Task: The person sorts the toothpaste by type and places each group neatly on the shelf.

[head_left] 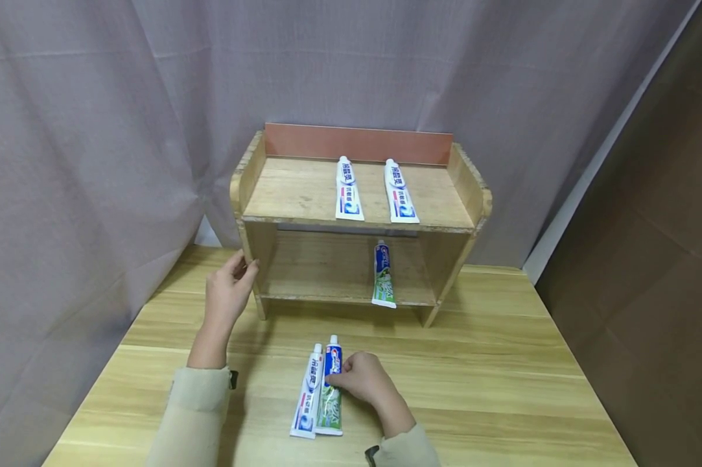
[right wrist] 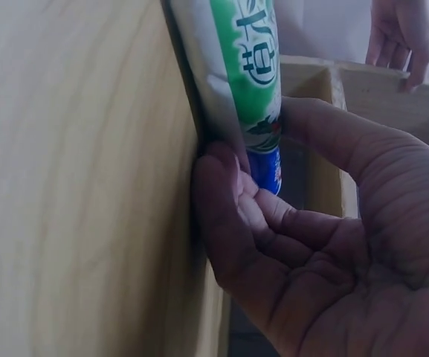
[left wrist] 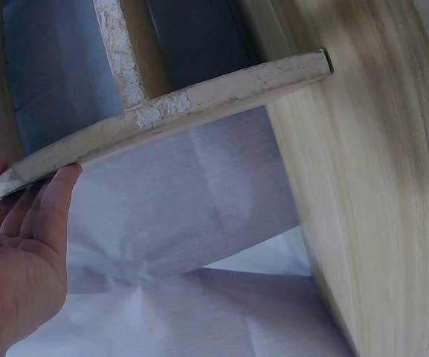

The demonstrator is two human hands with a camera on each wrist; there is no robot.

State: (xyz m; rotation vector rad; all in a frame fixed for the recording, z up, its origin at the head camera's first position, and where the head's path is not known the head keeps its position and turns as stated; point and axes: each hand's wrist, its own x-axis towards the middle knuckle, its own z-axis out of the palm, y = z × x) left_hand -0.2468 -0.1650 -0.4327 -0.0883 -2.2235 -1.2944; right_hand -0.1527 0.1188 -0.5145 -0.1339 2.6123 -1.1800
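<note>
Head view: we record soft, even overhead light, moderately bright, no glare. Faint shadows lie under the shelf [head_left: 359,214] beyond the left hand [head_left: 228,292] and beside the right hand [head_left: 359,379]. Straight edges bow slightly toward the frame borders.

Left wrist view: the counter [left wrist: 378,186] right of the hand is washed out and smeared; focus soft throughout.

Right wrist view: dim, bluish cast; the near palm [right wrist: 333,253] is blurred, and the tube [right wrist: 247,74] print is soft.

shelf [head_left: 304,194]: pale raw wood, reddish-brown back panel
upper tubes [head_left: 348,190]: white with blue and red print
lower-shelf tube [head_left: 383,275]: blue top, green and white body
tabletop [head_left: 502,363]: light wood grain, yellowish stripes
tabletop tubes [head_left: 306,399]: one white-blue, one green-blue
curtain [head_left: 94,130]: greyish mauve cloth
sleeves [head_left: 196,415]: beige
</note>
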